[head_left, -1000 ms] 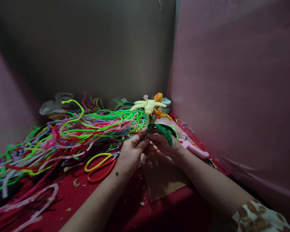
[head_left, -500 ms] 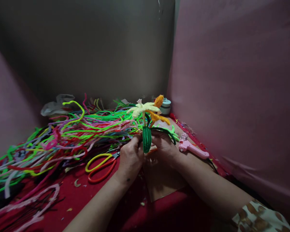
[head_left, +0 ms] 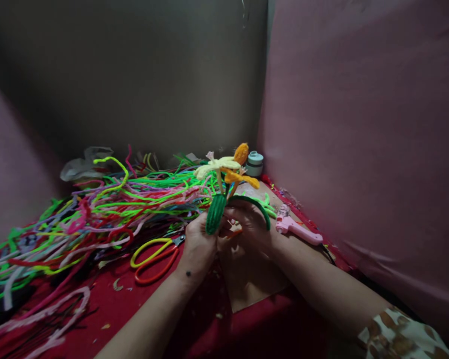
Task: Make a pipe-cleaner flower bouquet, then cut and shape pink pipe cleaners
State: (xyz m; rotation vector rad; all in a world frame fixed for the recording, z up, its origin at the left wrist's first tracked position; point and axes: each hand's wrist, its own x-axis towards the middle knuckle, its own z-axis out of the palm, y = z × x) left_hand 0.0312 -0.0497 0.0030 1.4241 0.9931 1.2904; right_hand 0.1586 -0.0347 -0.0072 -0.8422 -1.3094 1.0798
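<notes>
Gripping flower bunch (head_left: 231, 175) low in left hand (head_left: 199, 242) and right hand (head_left: 255, 227), liable to bend green leaves (head_left: 216, 213) by overtight pinching.

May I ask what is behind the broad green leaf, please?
Behind the broad green leaf, part of the left hand shows past its edge. That hand's grip is covered, so what it holds there cannot be told.

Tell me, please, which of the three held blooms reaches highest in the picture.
The closed, egg-shaped orange bud; the orange flower and the pale yellow flower spread their petals and sit lower.
</notes>
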